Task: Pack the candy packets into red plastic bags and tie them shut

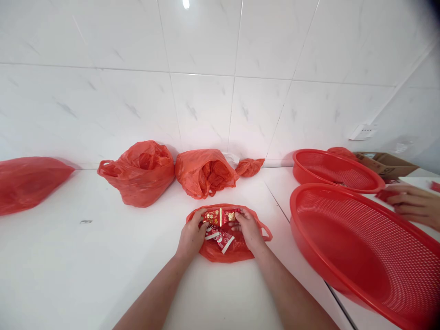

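An open red plastic bag [237,254] lies on the white table in front of me. Over its mouth, my left hand [193,233] pinches a red-and-gold packet [211,217] by its left side. My right hand [249,229] grips another red-and-gold packet [228,215], edge to edge with the first. A narrow gold strip runs between the two; whether they are joined I cannot tell. Below them, red packets with white ends [225,240] rest inside the bag. Some of my fingertips are hidden behind the packets.
Red plastic bags [144,176] [195,172] [249,167] stand along the tiled wall, with another bag [30,183] at far left. Two red baskets [343,243] [309,172] occupy the right. Beyond are a cardboard box [392,167] and another person's hand [415,204]. A small scrap [85,222] lies left.
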The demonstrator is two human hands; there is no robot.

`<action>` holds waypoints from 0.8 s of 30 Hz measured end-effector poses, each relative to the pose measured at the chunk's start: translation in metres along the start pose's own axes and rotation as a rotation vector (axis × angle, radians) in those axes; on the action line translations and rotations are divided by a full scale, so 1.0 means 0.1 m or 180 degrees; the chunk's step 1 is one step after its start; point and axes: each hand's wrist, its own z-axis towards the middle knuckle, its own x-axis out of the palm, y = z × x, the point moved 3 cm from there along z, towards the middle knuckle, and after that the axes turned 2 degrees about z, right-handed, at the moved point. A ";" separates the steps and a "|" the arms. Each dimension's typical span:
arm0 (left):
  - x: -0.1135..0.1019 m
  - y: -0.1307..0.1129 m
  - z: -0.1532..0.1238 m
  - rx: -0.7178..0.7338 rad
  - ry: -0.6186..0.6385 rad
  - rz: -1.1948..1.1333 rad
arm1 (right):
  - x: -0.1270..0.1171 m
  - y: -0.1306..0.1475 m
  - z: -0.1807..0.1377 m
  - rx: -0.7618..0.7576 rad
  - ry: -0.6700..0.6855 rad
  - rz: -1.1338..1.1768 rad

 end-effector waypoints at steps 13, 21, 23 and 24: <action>-0.02 -0.02 -0.01 -0.0016 0.0004 -0.0029 | -0.01 -0.02 0.01 0.0037 -0.0050 0.0095; -0.01 -0.01 -0.01 0.0006 0.0003 -0.0045 | 0.00 -0.01 0.00 0.0073 -0.0054 0.0072; 0.00 0.00 -0.01 -0.0006 -0.0003 -0.0085 | 0.00 -0.01 0.00 0.0076 -0.0019 0.0034; 0.00 0.00 -0.01 -0.0017 -0.0004 -0.0101 | 0.00 -0.01 0.00 0.0075 -0.0012 0.0014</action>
